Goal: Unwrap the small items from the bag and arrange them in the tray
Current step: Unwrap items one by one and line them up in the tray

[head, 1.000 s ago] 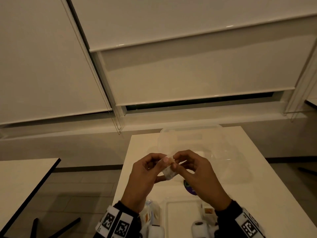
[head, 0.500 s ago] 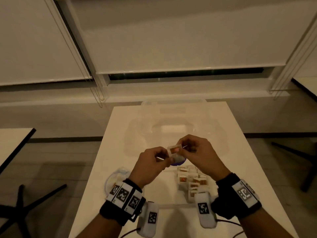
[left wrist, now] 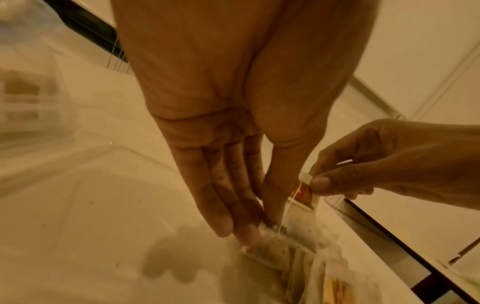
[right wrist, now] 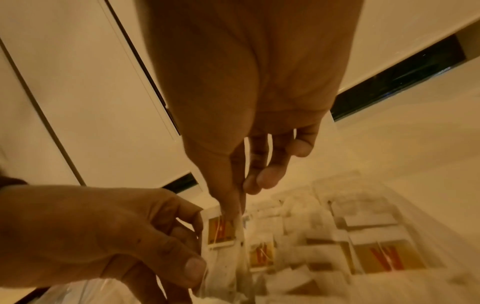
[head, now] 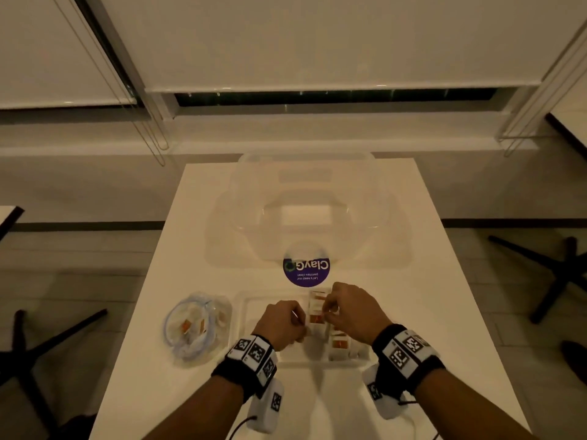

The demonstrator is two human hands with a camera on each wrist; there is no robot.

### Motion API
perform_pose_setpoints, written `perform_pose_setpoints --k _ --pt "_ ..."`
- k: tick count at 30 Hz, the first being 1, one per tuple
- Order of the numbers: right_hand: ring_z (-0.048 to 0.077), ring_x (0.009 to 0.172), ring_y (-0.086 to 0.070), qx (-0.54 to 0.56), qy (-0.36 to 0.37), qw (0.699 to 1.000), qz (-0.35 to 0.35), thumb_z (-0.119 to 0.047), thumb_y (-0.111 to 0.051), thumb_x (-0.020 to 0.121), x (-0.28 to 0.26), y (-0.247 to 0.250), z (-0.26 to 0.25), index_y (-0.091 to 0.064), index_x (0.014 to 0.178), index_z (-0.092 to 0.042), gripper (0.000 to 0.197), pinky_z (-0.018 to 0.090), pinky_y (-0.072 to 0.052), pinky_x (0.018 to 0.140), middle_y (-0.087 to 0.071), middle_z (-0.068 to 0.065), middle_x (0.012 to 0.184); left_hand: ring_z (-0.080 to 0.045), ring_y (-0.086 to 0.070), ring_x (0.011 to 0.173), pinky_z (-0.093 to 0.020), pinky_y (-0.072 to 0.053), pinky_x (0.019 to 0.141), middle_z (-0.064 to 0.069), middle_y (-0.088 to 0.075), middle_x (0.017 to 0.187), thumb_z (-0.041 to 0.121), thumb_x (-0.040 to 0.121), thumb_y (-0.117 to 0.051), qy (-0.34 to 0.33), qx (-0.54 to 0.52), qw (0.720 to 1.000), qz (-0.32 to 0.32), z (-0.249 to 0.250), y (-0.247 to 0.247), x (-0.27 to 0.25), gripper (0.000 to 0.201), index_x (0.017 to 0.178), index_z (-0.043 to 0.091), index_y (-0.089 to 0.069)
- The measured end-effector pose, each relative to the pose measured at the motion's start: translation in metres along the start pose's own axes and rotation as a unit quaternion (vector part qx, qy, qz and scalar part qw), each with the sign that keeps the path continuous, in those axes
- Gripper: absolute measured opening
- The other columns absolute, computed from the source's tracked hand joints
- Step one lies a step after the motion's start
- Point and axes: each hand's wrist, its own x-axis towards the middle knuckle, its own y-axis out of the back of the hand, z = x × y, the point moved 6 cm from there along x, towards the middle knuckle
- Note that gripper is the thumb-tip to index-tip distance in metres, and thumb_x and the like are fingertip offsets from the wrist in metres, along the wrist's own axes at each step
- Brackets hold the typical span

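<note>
While both pinching one tea bag: left hand, right hand, over half-filled tray.

Both hands dropped w/ tea bag from chest height into tray.

dim warm yellowish light; wrist views soft, motion-blurred; straight lines bow at wide-angle edges; faint finger shadows.
</note>
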Motion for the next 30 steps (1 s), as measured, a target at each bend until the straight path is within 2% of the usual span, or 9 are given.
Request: perform_pose_setpoints --k 4,9,13,15,17,20,24,28,30 --pt "0.021 0.094 -0.061 -0.039 0.005 0.999 -0.014 -0.030 -0.064 0.088 0.007 -0.010 0.004 -0.073 0.095 -0.024 0.013 0.032 -0.044 0.082 -0.062 -0.001 0.103 -0.020 -0.073 0.063 -0.037 -0.064 0.067 -0.008 -0.074 0.071 0.006 0.083 -0.073 0.046 -0.028 0.999 -0.001 -0.011 -0.013 0.010 0.021 0.082 0.016 -0.055" --pt "0.023 0.097 -0.061 -0.055 0.001 0.998 -0.025 -0.029 -0.064 0.088 0.014 -0.018 0.012 -0.073 0.096 -0.023 0.013 0.033 -0.043 0.082 -0.062 0.000 0.105 -0.030 -0.076 0.071 -0.045 -0.064 0.069 -0.015 -0.075 0.078 0.005 0.075 -0.077 0.068 -0.064 0.996 0.008 -0.016 -0.021 0.016 0.024 0.081 0.013 -0.055" --pt "0.024 0.099 -0.061 -0.043 0.005 0.999 -0.032 -0.029 -0.065 0.088 0.015 -0.019 0.018 -0.073 0.097 -0.022 0.014 0.033 -0.041 0.084 -0.064 0.001 0.107 -0.020 -0.071 0.061 -0.031 -0.062 0.061 -0.009 -0.075 0.079 0.015 0.068 -0.085 0.082 -0.038 0.996 0.000 -0.018 -0.029 0.016 0.032 0.080 0.017 -0.055" --pt "0.024 0.098 -0.062 -0.038 0.006 0.999 -0.033 -0.028 -0.066 0.087 0.015 -0.019 0.019 -0.074 0.097 -0.022 0.014 0.033 -0.041 0.084 -0.065 0.001 0.106 -0.011 -0.065 0.052 -0.021 -0.054 0.052 -0.002 -0.073 0.075 0.019 0.068 -0.087 0.078 -0.026 0.997 -0.006 -0.017 -0.032 0.019 0.033 0.079 0.019 -0.055" --pt "0.023 0.096 -0.062 -0.028 0.004 0.999 -0.033 -0.028 -0.066 0.086 0.014 -0.019 0.019 -0.075 0.095 -0.023 0.014 0.033 -0.042 0.084 -0.065 0.000 0.104 -0.004 -0.060 0.049 -0.016 -0.049 0.050 0.003 -0.071 0.071 0.018 0.071 -0.085 0.069 -0.009 0.997 -0.017 -0.015 -0.034 0.021 0.028 0.079 0.021 -0.059" --pt "0.020 0.092 -0.062 -0.020 0.001 0.999 -0.031 -0.029 -0.066 0.083 0.014 -0.018 0.017 -0.076 0.091 -0.024 0.014 0.031 -0.042 0.081 -0.066 -0.001 0.101 -0.003 -0.059 0.049 -0.018 -0.052 0.056 0.004 -0.071 0.069 0.018 0.075 -0.081 0.065 0.011 0.997 -0.030 -0.015 -0.036 0.023 0.019 0.077 0.022 -0.063" --pt "0.020 0.091 -0.063 -0.025 0.000 0.999 -0.030 -0.028 -0.064 0.083 0.015 -0.018 0.014 -0.077 0.091 -0.023 0.015 0.030 -0.042 0.079 -0.068 -0.001 0.101 -0.007 -0.060 0.053 -0.025 -0.056 0.061 0.003 -0.071 0.070 0.023 0.073 -0.082 0.075 0.031 0.996 -0.026 -0.018 -0.035 0.024 0.019 0.070 0.023 -0.063" --pt "0.021 0.091 -0.063 -0.033 -0.011 0.999 -0.028 -0.029 -0.062 0.084 0.016 -0.017 0.015 -0.076 0.093 -0.022 0.017 0.030 -0.043 0.080 -0.068 0.000 0.101 -0.016 -0.071 0.068 -0.034 -0.062 0.076 0.002 -0.075 0.073 0.027 0.068 -0.084 0.083 0.035 0.996 -0.010 -0.019 -0.033 0.027 0.017 0.073 0.022 -0.068" --pt "0.022 0.091 -0.063 -0.036 -0.016 0.999 -0.030 -0.029 -0.062 0.084 0.016 -0.018 0.015 -0.075 0.093 -0.022 0.017 0.031 -0.043 0.081 -0.067 -0.001 0.102 -0.017 -0.073 0.073 -0.037 -0.062 0.078 0.002 -0.075 0.072 0.029 0.067 -0.084 0.084 0.037 0.996 -0.002 -0.020 -0.032 0.029 0.019 0.070 0.024 -0.066"
